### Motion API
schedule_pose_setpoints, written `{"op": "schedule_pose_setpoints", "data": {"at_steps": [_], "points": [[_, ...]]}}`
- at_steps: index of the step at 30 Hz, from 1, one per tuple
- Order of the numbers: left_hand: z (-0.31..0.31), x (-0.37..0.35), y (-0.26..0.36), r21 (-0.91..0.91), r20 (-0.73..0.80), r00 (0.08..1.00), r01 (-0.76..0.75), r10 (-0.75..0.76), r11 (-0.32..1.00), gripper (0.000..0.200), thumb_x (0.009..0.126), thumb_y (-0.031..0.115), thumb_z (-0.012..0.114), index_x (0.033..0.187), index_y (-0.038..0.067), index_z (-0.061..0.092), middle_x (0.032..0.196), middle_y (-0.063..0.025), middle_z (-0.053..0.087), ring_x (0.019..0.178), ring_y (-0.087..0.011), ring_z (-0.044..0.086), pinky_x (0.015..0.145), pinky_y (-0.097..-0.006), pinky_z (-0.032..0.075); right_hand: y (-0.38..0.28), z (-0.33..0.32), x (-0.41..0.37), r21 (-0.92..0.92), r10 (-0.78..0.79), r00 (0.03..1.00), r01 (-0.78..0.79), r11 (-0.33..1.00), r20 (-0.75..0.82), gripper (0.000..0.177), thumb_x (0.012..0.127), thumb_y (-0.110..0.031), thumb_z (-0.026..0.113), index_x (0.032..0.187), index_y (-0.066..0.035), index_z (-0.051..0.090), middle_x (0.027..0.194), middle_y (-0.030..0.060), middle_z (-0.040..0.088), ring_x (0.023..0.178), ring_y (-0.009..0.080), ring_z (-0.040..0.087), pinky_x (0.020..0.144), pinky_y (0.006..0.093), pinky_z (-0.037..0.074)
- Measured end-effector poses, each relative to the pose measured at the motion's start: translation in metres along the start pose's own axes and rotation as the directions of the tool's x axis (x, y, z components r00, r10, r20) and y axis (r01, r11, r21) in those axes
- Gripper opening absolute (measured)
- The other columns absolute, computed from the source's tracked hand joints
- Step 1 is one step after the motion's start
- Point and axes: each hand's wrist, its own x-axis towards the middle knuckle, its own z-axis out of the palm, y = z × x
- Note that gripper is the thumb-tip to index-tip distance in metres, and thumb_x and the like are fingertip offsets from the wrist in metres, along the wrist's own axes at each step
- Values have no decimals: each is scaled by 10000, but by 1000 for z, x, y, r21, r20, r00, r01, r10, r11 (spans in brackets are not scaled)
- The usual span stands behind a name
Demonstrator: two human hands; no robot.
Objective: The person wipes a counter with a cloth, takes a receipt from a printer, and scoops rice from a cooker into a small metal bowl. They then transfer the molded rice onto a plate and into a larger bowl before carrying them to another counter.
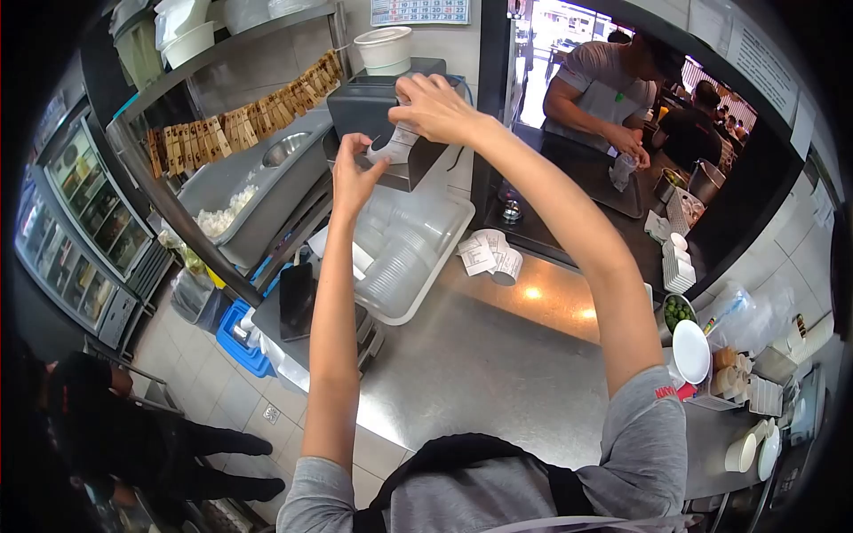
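A strip of white printed receipt paper (396, 147) curls out at the front of a dark grey receipt printer (360, 108). My right hand (434, 110) reaches over the printer's right side, fingers bent and pinching the upper part of the paper. At the paper's lower left end is my left hand (357, 171), its thumb and forefinger curled around the edge. Exactly where the left fingertips press is hard to make out. Below the printer, a white tray (391, 317) holds stacked clear plastic lids or containers (397, 266).
Several printed receipts (489, 255) lie on the steel counter (462, 373). Wooden clips (244, 133) hang from the shelf at left. Across the pass-through, a person (600, 89) handles a clear bag. Bowls (690, 351) stand at right. Another person (115, 417) is at lower left.
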Motion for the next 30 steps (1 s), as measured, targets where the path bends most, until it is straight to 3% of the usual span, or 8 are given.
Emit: {"op": "schedule_pose_setpoints", "data": {"at_steps": [3, 5, 8, 13, 15, 20, 27, 30], "points": [[-1, 1, -6, -320, 96, 991, 114, -88, 941, 440, 678, 37, 713, 1028, 42, 447, 834, -87, 613, 679, -128, 568, 684, -241, 441, 11, -6, 4, 1, 7, 996, -7, 1000, 87, 197, 739, -89, 577, 877, -191, 673, 941, 30, 461, 1008, 196, 445, 793, 369, 353], [-12, 2, 21, -273, 136, 967, 247, -217, 930, 435, 723, -25, 680, 1067, 30, 420, 815, -56, 604, 725, -83, 569, 636, -200, 449, 16, -18, 9, -43, 66, 964, -56, 997, 259, 212, 731, -99, 584, 893, -193, 683, 1039, 31, 489, 1061, 201, 436, 832, 392, 367], [1, 6, 16, -288, -12, 989, 141, -150, 947, 383, 719, -6, 690, 1027, 11, 463, 797, -56, 604, 697, -75, 578, 627, -195, 459, 30, -21, 14, -132, 186, 918, -148, 980, 351, 217, 734, -111, 579, 916, -179, 674, 1134, 46, 513, 1116, 215, 450, 867, 444, 404], [26, 8, 40, -65, -108, 991, 74, -81, 995, 290, 733, -28, 650, 991, 21, 526, 763, -66, 635, 703, -111, 619, 630, -238, 489, 60, 28, 6, -316, 228, 973, -206, 926, 34, 184, 759, -184, 553, 908, -168, 659, 1080, 52, 561, 1058, 226, 518, 817, 475, 433], [37, 8, 32, -193, -48, 991, 112, -123, 975, 246, 755, -39, 617, 987, 22, 566, 785, -76, 649, 721, -107, 625, 654, -238, 491, 56, 29, 6, -306, 368, 929, -338, 890, 44, 132, 730, -131, 565, 817, -108, 662, 1055, 71, 536, 1047, 228, 492, 839, 461, 427], [43, -2, 18, -208, 73, 992, 118, -105, 971, 224, 795, -58, 551, 1006, 2, 593, 818, -75, 657, 790, -105, 629, 706, -239, 487, 46, 60, -4, -219, 490, 796, -439, 871, 356, 253, 821, -172, 507, 1019, -107, 651, 1215, 54, 458, 1166, 231, 403, 925, 421, 353], [-31, -4, 7, -136, 150, 978, 169, -148, 976, 217, 821, 19, 550, 1035, 15, 589, 835, -68, 654, 738, -128, 630, 686, -238, 479, 22, 48, -33, 267, 702, 699, -657, 705, -137, 435, 726, -23, 504, 1157, -84, 488, 1156, 141, 451, 1112, 317, 433, 895, 449, 377], [-73, -9, -27, 200, 379, 873, 247, -308, 948, 235, 788, 64, 607, 1019, 23, 611, 838, -56, 650, 733, -98, 599, 637, -237, 466, -16, 32, -68, 478, 746, 605, -587, 653, -277, 433, 705, -1, 512, 1132, -71, 492, 1119, 149, 461, 1068, 322, 460, 868, 399, 402]]}}
